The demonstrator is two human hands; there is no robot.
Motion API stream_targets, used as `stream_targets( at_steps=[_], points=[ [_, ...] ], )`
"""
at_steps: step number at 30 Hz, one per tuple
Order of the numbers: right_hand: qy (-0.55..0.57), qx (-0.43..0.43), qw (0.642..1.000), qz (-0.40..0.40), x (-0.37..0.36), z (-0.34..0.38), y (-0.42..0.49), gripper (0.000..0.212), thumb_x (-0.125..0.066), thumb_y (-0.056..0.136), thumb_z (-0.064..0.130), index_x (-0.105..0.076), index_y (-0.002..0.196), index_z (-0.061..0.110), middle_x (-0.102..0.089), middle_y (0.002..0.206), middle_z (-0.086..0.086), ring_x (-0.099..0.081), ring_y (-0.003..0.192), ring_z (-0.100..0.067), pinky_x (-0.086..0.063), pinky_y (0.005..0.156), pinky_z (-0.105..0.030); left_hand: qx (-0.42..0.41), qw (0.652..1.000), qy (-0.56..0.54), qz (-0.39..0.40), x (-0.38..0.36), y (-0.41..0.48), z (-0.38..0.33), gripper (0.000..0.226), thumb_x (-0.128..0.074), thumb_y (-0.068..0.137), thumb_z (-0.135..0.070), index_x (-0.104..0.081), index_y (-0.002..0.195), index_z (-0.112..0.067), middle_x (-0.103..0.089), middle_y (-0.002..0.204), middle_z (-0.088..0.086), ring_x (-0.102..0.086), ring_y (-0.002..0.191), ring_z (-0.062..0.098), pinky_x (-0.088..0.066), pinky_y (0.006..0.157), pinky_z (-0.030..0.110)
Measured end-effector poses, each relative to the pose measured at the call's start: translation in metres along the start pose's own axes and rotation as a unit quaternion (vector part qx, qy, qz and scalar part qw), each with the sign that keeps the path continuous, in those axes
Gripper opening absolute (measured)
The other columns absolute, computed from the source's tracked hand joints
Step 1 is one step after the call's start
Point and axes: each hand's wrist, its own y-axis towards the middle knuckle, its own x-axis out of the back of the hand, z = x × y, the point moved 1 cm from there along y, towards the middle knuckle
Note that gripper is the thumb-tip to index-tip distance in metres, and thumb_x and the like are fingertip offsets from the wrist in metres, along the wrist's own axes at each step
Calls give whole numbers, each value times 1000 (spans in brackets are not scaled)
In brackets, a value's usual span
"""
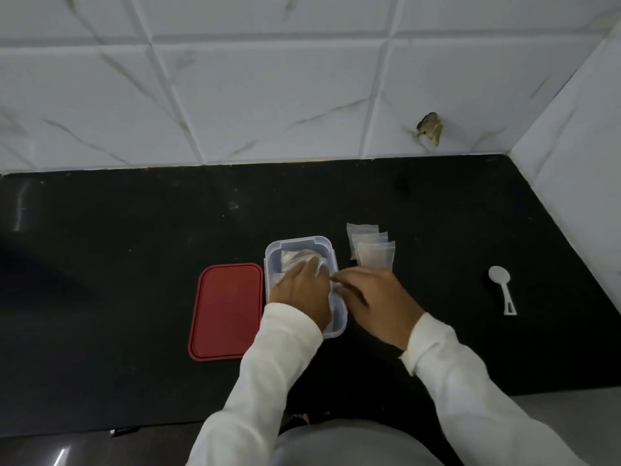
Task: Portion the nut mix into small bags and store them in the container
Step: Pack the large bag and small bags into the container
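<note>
Storing step. Left hand [300, 290] presses flat, fingers spread, on bag [302, 258] inside clear container [331, 247]. Right hand [376, 294] at container's right rim, fingers loosely curled; grip unclear. Three bags [371, 252] wait just beside. Red lid [226, 311] left. Likely next: fetch another bag.

We see a red lid [225, 311], a clear container [274, 253], a white spoon [501, 290] and white sleeves [279, 358] on a black counter [117, 264] below white, grey-veined tiles [268, 95].
</note>
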Motion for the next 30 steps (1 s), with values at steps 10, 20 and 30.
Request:
stream_targets(
  at_steps=[10,20,30],
  points=[
    [119,-287,944,-107,28,-119,7,40,-66,90,24,-56,128,17,-61,121,2,-58,102,-8,-43,81,-15,127,872,-462,-100,-28,66,-89,53,-60,94,-14,-43,143,-24,-46,142,2,-50,129,21,-42,108,32],
    [233,-330,913,-56,18,-156,35,47,-69,88,27,-54,132,19,-64,119,4,-57,96,-7,-43,88,-22,250,829,-491,-93,-55,109,-104,53,-51,94,-7,-40,144,-19,-42,141,9,-49,125,29,-42,100,33],
    [283,-336,898,-27,16,-167,42,31,-72,85,26,-63,115,23,-65,102,11,-59,94,-4,-51,94,-33,281,774,-555,-121,-83,118,-92,57,-54,91,-4,-42,138,-33,-58,128,0,-58,115,21,-52,99,41]
  ],
)
